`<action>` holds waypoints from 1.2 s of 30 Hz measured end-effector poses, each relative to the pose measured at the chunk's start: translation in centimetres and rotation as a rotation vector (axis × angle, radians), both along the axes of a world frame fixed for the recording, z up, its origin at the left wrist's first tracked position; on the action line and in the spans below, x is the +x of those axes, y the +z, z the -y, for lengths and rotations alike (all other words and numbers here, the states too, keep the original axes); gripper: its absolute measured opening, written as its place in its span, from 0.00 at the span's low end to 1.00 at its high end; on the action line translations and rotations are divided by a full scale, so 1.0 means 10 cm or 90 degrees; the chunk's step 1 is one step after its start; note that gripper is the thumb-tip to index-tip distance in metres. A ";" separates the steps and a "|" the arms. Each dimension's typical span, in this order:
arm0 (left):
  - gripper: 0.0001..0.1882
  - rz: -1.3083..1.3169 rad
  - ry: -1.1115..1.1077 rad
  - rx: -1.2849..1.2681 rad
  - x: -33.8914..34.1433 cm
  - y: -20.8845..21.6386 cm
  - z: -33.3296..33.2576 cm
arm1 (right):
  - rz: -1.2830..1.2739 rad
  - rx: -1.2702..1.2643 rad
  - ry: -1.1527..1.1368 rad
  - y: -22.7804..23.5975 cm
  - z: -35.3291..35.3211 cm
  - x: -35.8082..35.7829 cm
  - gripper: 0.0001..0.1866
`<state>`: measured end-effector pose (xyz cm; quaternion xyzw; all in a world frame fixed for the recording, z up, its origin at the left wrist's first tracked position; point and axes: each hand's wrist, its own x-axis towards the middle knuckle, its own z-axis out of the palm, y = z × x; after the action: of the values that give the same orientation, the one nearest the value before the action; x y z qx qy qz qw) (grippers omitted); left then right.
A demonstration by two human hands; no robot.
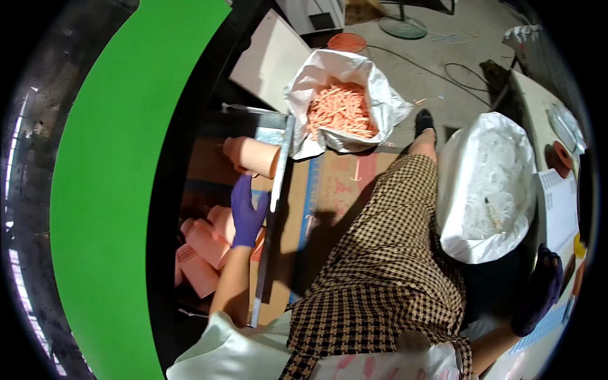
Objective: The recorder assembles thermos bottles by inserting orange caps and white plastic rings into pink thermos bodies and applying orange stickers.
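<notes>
My left hand [249,216], in a purple glove, reaches into an open bin at the left. Its fingers stretch up to the underside of a peach-coloured plastic bottle [256,157] that lies on its side. The thumb stands apart from the fingers, so the hand looks open while touching the bottle. Several more peach bottles [201,247] lie heaped beside and below the wrist. At the far right, my right hand [538,294], in a dark purple glove, is over a table edge by some papers [558,206]. Its fingers are dark and partly hidden, so their grip is unclear.
A white sack [386,111] of peach plastic scraps stands ahead. Another white sack [453,215], holding clear plastic pieces, is right of my legs. The bin's metal rim [282,158] borders flattened cardboard [335,196]. A bright green panel [114,190] rises at left. Cables [437,73] cross the floor.
</notes>
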<state>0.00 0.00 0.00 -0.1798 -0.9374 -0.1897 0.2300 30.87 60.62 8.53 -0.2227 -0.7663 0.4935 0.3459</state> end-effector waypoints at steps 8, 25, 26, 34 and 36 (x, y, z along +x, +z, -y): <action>0.66 0.435 0.449 -0.081 1.39 -1.41 0.83 | -0.051 0.029 0.083 -0.43 -0.64 -0.02 0.22; 0.45 0.272 -0.393 0.230 1.41 2.02 -3.81 | 0.001 0.284 0.241 1.25 0.18 -1.08 0.35; 0.50 0.252 -0.455 0.184 1.42 2.17 -3.94 | -0.070 0.083 0.217 1.16 0.01 -1.01 0.31; 0.43 0.725 -0.557 0.806 0.96 1.76 -4.48 | -0.078 -0.538 0.369 0.32 -0.79 -0.22 0.27; 0.53 0.826 -0.670 1.119 0.72 1.02 -4.13 | -0.038 -0.514 0.480 0.24 -0.65 -0.41 0.27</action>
<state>7.24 41.25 10.22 -0.1931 -0.2419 -0.8864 -0.3443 26.77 67.12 10.89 -0.0335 -0.5328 0.8438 0.0541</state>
